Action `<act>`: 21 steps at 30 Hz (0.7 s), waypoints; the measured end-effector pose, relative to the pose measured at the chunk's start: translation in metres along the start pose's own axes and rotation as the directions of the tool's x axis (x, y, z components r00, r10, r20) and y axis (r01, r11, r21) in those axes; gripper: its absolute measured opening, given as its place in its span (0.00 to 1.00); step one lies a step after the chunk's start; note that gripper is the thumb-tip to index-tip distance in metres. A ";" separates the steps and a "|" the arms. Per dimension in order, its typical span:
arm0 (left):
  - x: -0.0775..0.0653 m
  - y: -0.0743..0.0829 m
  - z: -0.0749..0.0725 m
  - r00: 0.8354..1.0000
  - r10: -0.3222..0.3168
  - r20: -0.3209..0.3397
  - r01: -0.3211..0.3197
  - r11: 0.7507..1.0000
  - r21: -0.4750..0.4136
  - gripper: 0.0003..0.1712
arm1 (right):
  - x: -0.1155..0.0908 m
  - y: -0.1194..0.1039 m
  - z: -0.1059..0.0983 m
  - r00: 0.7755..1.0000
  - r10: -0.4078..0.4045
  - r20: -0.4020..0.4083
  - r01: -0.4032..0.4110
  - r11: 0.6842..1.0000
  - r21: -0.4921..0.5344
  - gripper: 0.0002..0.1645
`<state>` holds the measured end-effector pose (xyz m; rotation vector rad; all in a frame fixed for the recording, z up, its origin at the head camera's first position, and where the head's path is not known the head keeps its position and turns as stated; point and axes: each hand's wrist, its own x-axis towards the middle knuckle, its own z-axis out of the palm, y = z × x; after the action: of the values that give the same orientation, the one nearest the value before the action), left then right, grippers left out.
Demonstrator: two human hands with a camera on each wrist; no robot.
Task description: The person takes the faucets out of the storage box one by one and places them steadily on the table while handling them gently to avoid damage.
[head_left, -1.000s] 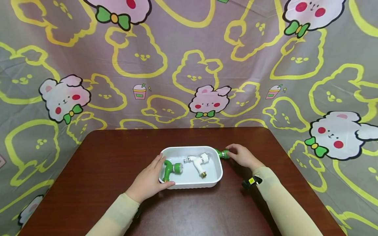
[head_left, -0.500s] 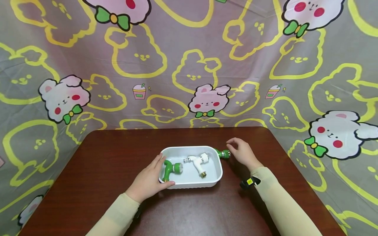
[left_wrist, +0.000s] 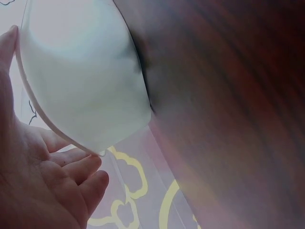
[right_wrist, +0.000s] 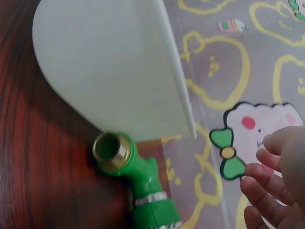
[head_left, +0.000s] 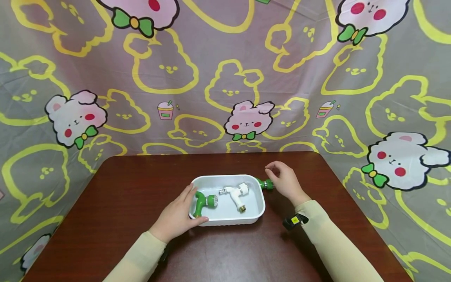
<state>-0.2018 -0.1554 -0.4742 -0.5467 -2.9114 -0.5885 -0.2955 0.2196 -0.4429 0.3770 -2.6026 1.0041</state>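
"Where was the left hand [head_left: 177, 211]?"
"On the left edge of the white tray [head_left: 225, 222], which held a green tap [head_left: 201, 201] and a white tap [head_left: 235, 195]."
"The right hand [head_left: 286, 181]?"
"Near a second green tap [head_left: 266, 184], by the far right corner."

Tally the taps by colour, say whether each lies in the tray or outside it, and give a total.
Green: 2, one green tap in the tray, another green tap on the table outside it.
White: 1, a white tap in the tray.
Total: 3 taps.

Grey cartoon-print cloth backdrop [head_left: 197, 43] behind glossy reddish-brown table [head_left: 141, 184].
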 end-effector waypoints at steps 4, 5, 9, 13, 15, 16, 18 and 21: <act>0.000 -0.001 0.000 1.000 0.001 -0.005 -0.001 1.000 -0.001 0.63 | -0.002 -0.014 0.000 1.000 -0.013 0.023 0.013 1.000 0.012 0.08; 0.000 -0.001 0.000 1.000 0.001 -0.005 -0.001 1.000 -0.001 0.63 | -0.002 -0.018 0.000 0.999 -0.012 0.032 0.012 1.000 0.015 0.08; -0.001 -0.001 -0.001 1.000 0.005 -0.006 -0.005 1.000 0.000 0.63 | -0.004 -0.030 -0.001 0.997 -0.015 0.072 0.014 1.000 0.005 0.08; -0.001 -0.001 -0.002 1.000 0.011 -0.011 -0.011 1.000 0.004 0.63 | -0.005 -0.037 0.000 0.993 -0.052 0.104 0.055 0.998 -0.025 0.08; -0.001 0.000 -0.002 1.000 0.012 -0.011 -0.012 1.000 0.006 0.64 | -0.006 -0.039 0.001 0.990 -0.074 0.120 0.078 0.996 -0.034 0.07; -0.002 0.000 -0.003 1.000 0.011 -0.010 -0.011 1.000 0.005 0.64 | -0.005 -0.039 0.002 0.988 -0.084 0.126 0.090 0.995 -0.043 0.07; -0.002 0.000 -0.003 1.000 0.008 -0.006 -0.008 1.000 0.004 0.64 | -0.005 -0.040 0.003 0.985 -0.101 0.140 0.109 0.993 -0.052 0.07; -0.003 0.001 -0.004 1.000 0.005 -0.002 -0.005 1.000 -0.001 0.63 | -0.004 -0.040 0.004 0.980 -0.119 0.158 0.130 0.990 -0.062 0.07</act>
<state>-0.1985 -0.1571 -0.4712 -0.5533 -2.9067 -0.5894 -0.2781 0.1886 -0.4236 0.6139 -2.7034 0.8687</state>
